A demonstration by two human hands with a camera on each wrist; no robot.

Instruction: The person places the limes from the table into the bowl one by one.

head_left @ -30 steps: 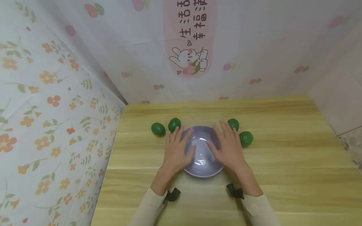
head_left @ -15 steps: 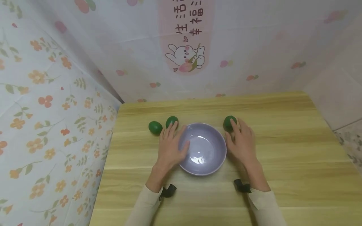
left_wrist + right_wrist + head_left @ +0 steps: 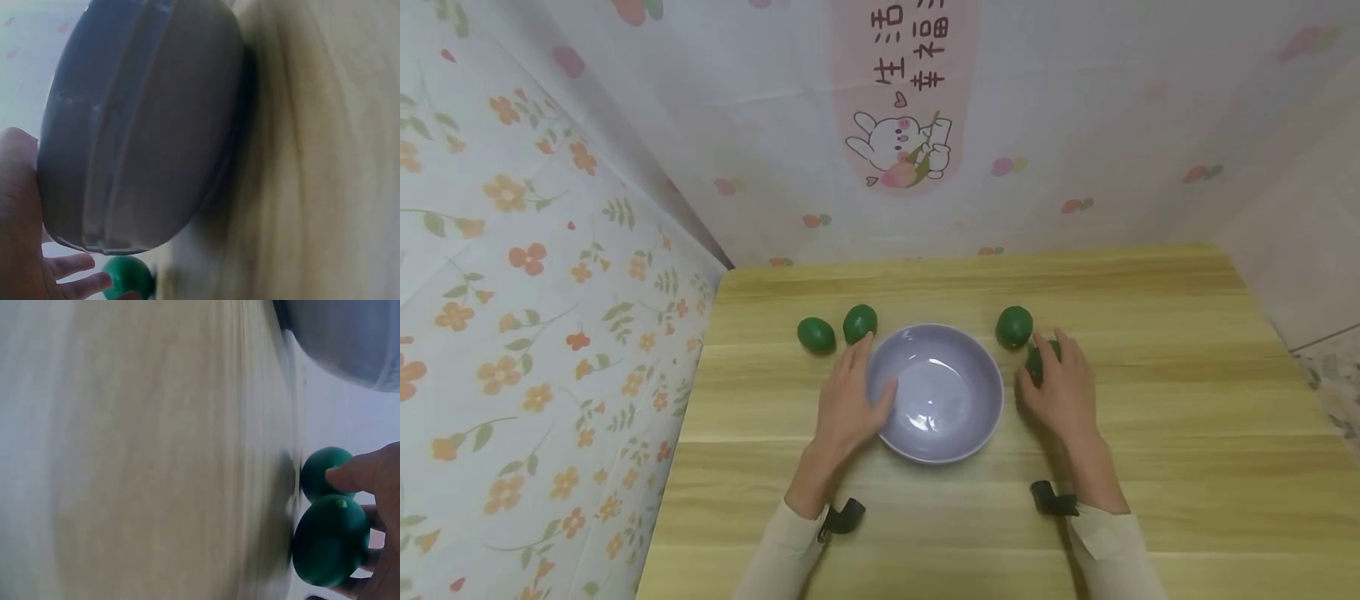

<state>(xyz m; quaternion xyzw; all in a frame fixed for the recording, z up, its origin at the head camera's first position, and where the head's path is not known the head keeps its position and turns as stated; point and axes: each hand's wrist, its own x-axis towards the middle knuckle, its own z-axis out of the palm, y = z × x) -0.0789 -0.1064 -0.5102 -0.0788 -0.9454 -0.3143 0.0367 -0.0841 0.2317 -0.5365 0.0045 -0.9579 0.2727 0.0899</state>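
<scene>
A lavender bowl (image 3: pixel 936 392) stands upright on the wooden table. My left hand (image 3: pixel 848 396) is at its left side, thumb over the rim and the other fingers stretched along the outside; the left wrist view shows the bowl's outer wall (image 3: pixel 156 125) close up. My right hand (image 3: pixel 1063 392) reaches over a green lime (image 3: pixel 1035 365), partly hidden under its fingers. In the right wrist view the fingers lie behind this nearer lime (image 3: pixel 331 540), while the extended thumb shows in front of the farther lime (image 3: pixel 325 469); a firm grip is not visible.
Behind the bowl on its right is another lime (image 3: pixel 1015 327). Two more limes, one outer (image 3: pixel 816 335) and one inner (image 3: pixel 860 324), lie at the back left. Patterned cloths (image 3: pixel 760 150) hang behind and to the left of the table (image 3: pixel 1180 400).
My right hand has left the bowl's right side and moved right, past the back lime, to the outer lime. My left hand has drawn back slightly toward me beside the bowl.
</scene>
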